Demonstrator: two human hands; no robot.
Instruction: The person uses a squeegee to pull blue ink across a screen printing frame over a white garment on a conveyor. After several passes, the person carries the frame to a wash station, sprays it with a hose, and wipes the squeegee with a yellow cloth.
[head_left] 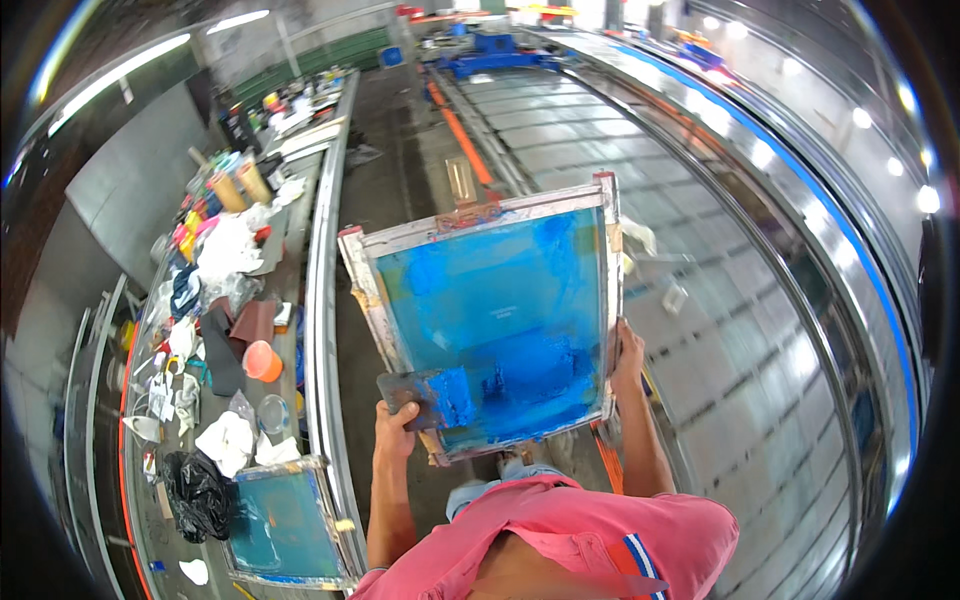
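A screen printing frame (484, 218) hangs tilted in front of my body, its mesh smeared with blue ink. The thickest ink (540, 370) lies in the lower middle of the mesh. Wrapped round the right side bar, my right hand (628, 357) grips the frame. Near the lower left corner, my left hand (396, 425) is closed with its thumb over a dark flat scraper (405, 392). Blue ink coats the scraper's right end, which overlaps the mesh. Whether the left fingers also hold the frame's edge is hidden.
To my left, a long cluttered bench carries an orange cup (262, 361), a black plastic bag (196, 497), white rags (226, 443) and a second screen frame (285, 578). On my right runs a long printing table (720, 370) with metal rails. A walkway (385, 150) lies between.
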